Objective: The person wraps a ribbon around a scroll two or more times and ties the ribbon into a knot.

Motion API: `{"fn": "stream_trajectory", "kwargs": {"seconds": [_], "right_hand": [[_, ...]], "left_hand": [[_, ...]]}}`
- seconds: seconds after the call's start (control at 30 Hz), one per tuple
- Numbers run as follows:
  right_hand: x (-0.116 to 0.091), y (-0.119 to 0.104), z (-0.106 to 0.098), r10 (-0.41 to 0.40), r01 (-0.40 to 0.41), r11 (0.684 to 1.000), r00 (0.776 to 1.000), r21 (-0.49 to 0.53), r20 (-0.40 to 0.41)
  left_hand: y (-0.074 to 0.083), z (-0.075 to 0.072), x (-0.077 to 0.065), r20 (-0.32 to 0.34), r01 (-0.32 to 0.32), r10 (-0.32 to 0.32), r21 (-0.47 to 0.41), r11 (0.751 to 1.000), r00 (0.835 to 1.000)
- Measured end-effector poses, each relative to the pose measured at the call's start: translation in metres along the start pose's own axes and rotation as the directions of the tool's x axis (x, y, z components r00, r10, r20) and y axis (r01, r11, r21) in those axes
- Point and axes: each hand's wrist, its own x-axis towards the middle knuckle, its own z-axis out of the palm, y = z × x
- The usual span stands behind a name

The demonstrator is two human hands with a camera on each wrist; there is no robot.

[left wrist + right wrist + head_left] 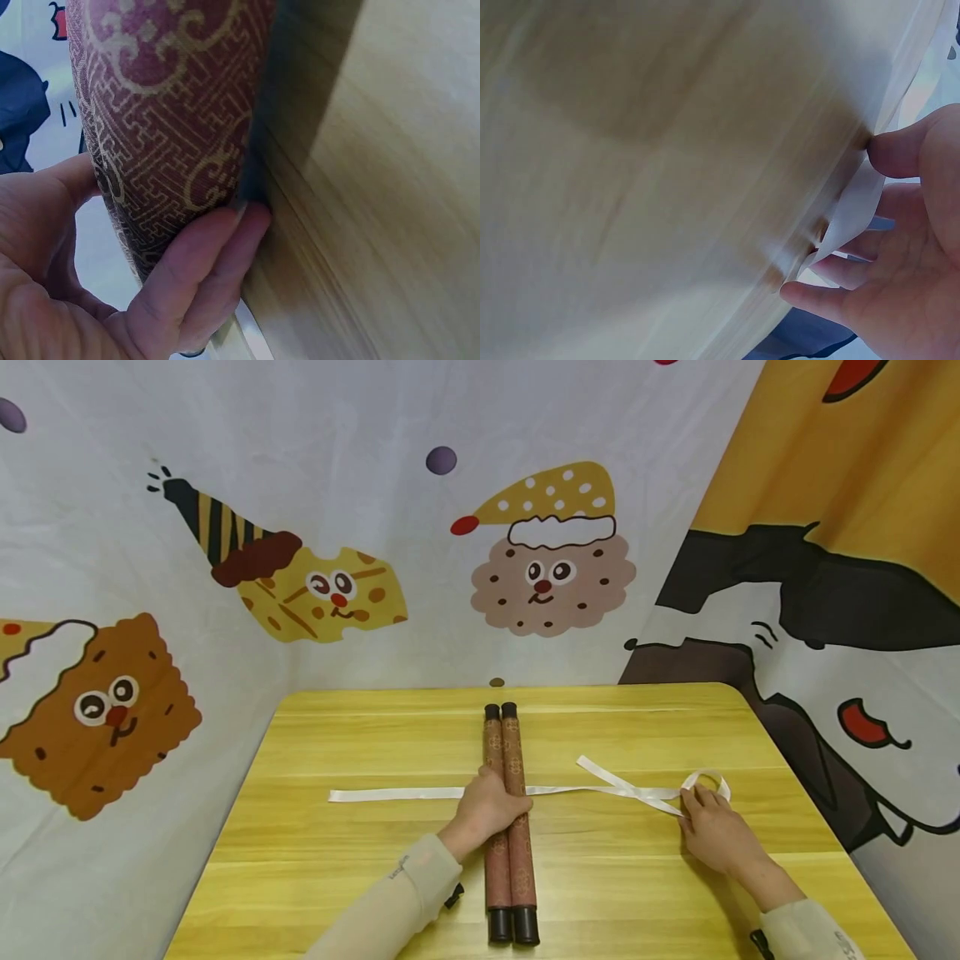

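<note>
Two reddish-brown patterned scrolls (521,860) with black end knobs lie side by side, pointing away from me, at mid-table. My left hand (487,810) grips them across the middle, thumb on the right side and fingers on the left. In the left wrist view its fingers (199,270) curl against the patterned scroll surface (172,120). A white ribbon (397,795) runs crosswise beneath the scrolls, crosses over itself at right and ends in a loop. There my right hand (720,835) rests its fingertips on the ribbon, and in the right wrist view the ribbon (855,206) passes by its spread fingers.
The yellow wood-grain table (337,877) has rounded far corners. Behind it hangs a white cloth (360,460) printed with cartoon food, and a darker cartoon-printed cloth (862,568) is on the right. The ribbon's free end (585,764) points toward the back.
</note>
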Motion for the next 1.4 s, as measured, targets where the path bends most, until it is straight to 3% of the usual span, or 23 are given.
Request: {"fn": "stream_trajectory", "kwargs": {"seconds": [0.37, 0.6, 0.87, 1.1, 1.3, 1.4], "right_hand": [[0.001, -0.002, 0.0, 0.0, 0.0, 1.0, 1.0, -0.006, -0.011], [0.0, -0.002, -0.001, 0.0, 0.0, 1.0, 1.0, -0.003, -0.005], [0.0, -0.001, 0.0, 0.002, -0.002, 1.0, 1.0, -0.003, -0.006], [-0.001, -0.001, 0.0, -0.003, 0.002, 1.0, 1.0, -0.003, -0.018], [-0.001, -0.001, -0.001, -0.001, 0.001, 1.0, 1.0, 0.0, -0.024], [-0.001, 0.0, -0.001, 0.0, 0.0, 1.0, 1.0, 0.001, -0.019]], "left_hand": [[0.001, 0.003, 0.0, -0.015, 0.007, -0.005, 0.119, 0.993, 1.0], [0.001, 0.006, 0.0, -0.019, 0.004, -0.002, 0.114, 0.993, 1.0], [-0.008, 0.004, 0.0, -0.007, -0.079, 0.081, 0.141, 0.987, 0.997], [-0.026, -0.015, 0.001, -0.063, -0.168, 0.201, 0.341, 0.925, 0.978], [-0.049, -0.035, 0.005, -0.059, -0.319, 0.368, 0.387, 0.865, 0.928], [-0.059, -0.041, 0.008, -0.027, -0.347, 0.39, 0.403, 0.847, 0.921]]}}
